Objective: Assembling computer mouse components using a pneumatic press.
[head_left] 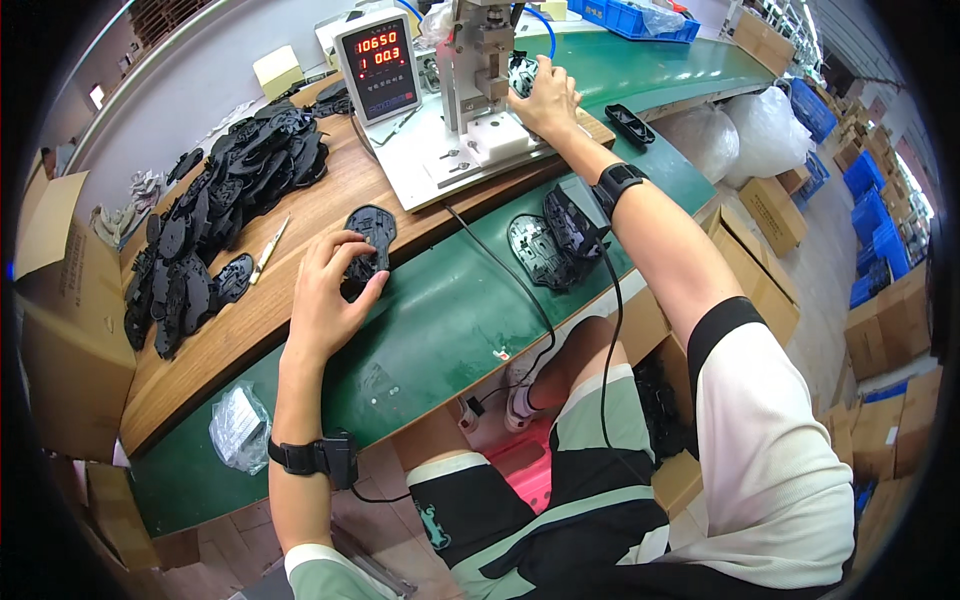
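My left hand (330,290) is closed around a flat black plastic shell (372,225), thumb on its near edge, at the front of the wooden board. Far right of it, my right hand (548,105) reaches beside the metal press (470,70). Its fingers are curled at a black-and-white part (520,72), mostly hidden by the press and hand, so I cannot make out what it is. Below my right forearm, a black shell with inner ribs (540,250) lies on the green tabletop, against another black shell piece (572,225).
A heap of black plastic parts (230,190) covers the board's left, with a thin knife-like tool (270,250) beside it. A display box (378,65) with red digits stands by the press. There are a black tray-like shell (630,125), a plastic bag (240,428) and dangling cables (512,270).
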A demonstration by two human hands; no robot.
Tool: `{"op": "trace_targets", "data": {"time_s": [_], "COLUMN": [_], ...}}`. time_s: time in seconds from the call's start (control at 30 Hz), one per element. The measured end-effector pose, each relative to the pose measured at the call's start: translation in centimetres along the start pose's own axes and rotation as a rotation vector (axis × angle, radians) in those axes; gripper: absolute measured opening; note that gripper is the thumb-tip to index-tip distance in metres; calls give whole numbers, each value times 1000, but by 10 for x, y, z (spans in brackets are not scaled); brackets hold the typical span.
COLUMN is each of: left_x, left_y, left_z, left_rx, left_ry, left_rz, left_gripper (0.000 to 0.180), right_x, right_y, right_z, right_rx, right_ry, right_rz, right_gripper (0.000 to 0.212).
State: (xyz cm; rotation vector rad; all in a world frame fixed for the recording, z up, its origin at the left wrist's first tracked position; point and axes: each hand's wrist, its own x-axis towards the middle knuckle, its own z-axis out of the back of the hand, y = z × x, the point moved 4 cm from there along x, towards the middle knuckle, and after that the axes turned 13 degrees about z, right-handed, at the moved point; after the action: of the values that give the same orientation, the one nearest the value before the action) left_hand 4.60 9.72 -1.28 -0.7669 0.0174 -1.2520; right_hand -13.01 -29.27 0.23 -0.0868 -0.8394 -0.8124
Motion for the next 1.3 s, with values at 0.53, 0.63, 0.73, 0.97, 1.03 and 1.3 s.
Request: {"op": "trace_targets", "data": {"time_s": [0.53,0.63,0.73,0.97,1.03,1.3], "left_x": [0,-1,-2,3,1,-3], "left_y": [-2,-1,0,0,3,-1], "left_z": [1,2,4,0,-3,-5], "left_rx": [19,15,23,22,25,79], "left_ry": [-11,-6,-10,4,6,-16], "left_rz": [-31,-17,-25,-52,-61,-89], "left_gripper": [31,31,31,30,31,34], "right_x": [-1,0,0,4,-4,-139], "right_y": [2,3,5,-14,-22,-94], "right_z": [4,2,2,23,43,144], "right_rx": [-12,4,-6,-11,25,-82], "right_ry": [-32,5,-18,-89,-139,80], "right_rz": [13,-3,11,43,47,210], "right_gripper": [81,81,80,79,76,59]}}
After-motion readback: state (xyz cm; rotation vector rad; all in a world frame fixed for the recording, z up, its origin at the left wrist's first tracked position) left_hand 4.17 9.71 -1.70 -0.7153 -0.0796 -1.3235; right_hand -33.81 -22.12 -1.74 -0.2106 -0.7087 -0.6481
